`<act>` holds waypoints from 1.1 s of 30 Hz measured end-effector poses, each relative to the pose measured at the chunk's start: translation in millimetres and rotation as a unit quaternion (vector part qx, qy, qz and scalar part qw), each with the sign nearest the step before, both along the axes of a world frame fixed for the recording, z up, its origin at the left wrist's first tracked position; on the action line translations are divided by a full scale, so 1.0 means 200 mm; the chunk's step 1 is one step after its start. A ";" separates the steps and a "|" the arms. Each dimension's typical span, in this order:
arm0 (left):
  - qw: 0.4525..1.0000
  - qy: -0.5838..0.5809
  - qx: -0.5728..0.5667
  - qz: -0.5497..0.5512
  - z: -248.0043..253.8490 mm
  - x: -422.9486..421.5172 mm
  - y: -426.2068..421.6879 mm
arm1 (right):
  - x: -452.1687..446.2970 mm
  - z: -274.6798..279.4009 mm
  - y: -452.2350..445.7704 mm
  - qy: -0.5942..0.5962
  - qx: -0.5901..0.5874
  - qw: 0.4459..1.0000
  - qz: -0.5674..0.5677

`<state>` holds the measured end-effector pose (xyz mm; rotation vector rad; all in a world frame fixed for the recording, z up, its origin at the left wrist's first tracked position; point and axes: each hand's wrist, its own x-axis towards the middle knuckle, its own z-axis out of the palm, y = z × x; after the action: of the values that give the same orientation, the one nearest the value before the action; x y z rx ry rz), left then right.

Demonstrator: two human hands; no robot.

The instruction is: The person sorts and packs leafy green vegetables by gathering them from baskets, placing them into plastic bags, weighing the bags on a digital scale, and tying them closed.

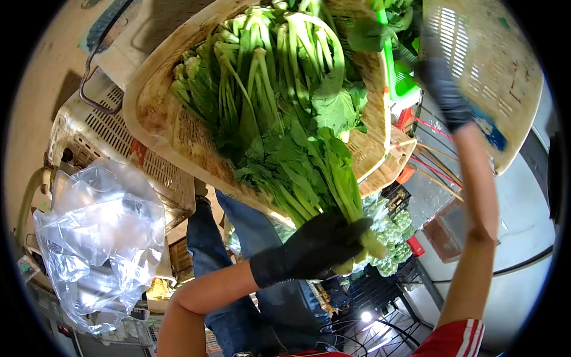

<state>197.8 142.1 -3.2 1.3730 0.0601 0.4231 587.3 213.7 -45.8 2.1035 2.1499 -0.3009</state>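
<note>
My left hand (315,245), in a black glove, is wrapped round the pale stem ends of a bunch of leafy greens (336,172). The bunch's leaves lie over the near rim of a stained plastic basket (156,132). Inside that basket are piled more leafy greens (256,83), many with their stems toward the far side. My right hand (443,89), also black-gloved, is stretched out at the upper right beside a bright green basket (405,87). Motion smears its fingers, so I cannot tell whether they hold anything. Dark leaves (399,27) show right by it.
A crumpled clear plastic bag (104,238) is at the left, by a slotted crate (110,128). A pale slotted basket (485,77) stands at the upper right. Wrapped green vegetables (389,235) are lower down, near thin sticks (437,163).
</note>
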 end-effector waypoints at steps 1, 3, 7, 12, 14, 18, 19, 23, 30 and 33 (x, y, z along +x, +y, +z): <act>1.000 0.000 0.013 -0.020 0.01 -0.02 0.00 | -0.43 -0.06 0.08 0.082 -0.065 0.992 -0.067; 0.998 0.009 0.026 -0.048 0.03 -0.07 0.00 | -0.65 -0.42 0.18 0.096 0.004 0.995 -0.039; 0.994 0.071 0.037 -0.077 0.06 -0.17 -0.04 | -0.84 -0.69 0.29 -0.087 -0.069 0.982 -0.150; 0.985 0.131 0.110 0.018 0.06 -0.28 0.11 | -0.61 -0.12 -0.09 0.259 0.017 0.911 -0.322; 0.996 0.075 0.041 -0.003 0.02 -0.27 0.06 | -0.57 0.23 -0.34 0.301 0.082 0.872 -0.377; 0.992 0.047 -0.118 -0.008 0.11 -0.23 0.02 | -0.54 0.71 -0.63 0.299 0.148 0.872 -0.358; 0.990 0.039 -0.139 -0.005 0.14 -0.23 0.01 | -0.54 0.80 -0.64 0.270 0.102 0.897 -0.334; 0.970 0.056 -0.229 -0.058 0.16 -0.18 0.00 | -0.71 0.71 -0.43 0.207 -0.047 0.921 -0.327; 0.927 0.185 -0.284 0.160 -0.31 0.01 0.27 | -0.62 -0.45 0.24 0.050 -0.002 0.993 -0.107; 0.857 0.199 -0.437 0.188 -0.74 0.21 0.47 | -0.50 -0.76 0.43 0.022 -0.037 0.999 -0.029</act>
<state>240.4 236.5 -152.0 0.5087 0.7847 0.3544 488.0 299.1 -197.1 2.1405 2.0697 -0.4313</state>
